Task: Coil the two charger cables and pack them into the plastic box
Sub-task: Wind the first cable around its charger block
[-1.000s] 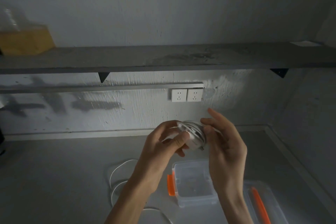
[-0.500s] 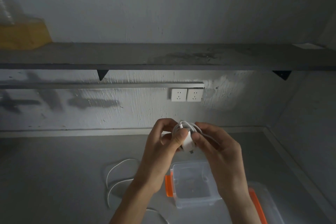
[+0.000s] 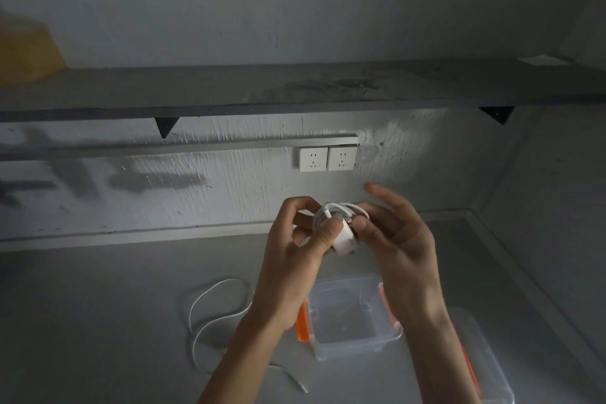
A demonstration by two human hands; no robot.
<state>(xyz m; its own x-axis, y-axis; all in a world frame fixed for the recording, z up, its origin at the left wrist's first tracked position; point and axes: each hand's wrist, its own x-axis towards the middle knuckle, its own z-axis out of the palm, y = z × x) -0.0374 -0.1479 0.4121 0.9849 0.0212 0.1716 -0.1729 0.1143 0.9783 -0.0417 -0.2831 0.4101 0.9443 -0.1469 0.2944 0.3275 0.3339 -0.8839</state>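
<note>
Hands steady coiled cable [image 3: 337, 216] over plastic box [image 3: 355, 347].
Left hand [image 3: 295, 259] grips loops; right hand [image 3: 400, 249] pinches its end against unwinding.

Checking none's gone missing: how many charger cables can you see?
2. One coiled cable is gripped in the air between the left hand and right hand; the loose cable lies on the counter, left of the plastic box. No others show.

A grey counter [image 3: 98, 321] carries an open clear plastic box [image 3: 357, 347] with orange latches. A loose white cable [image 3: 226, 280] sprawls at its nine o'clock, its lid [image 3: 492, 357] at four o'clock
</note>
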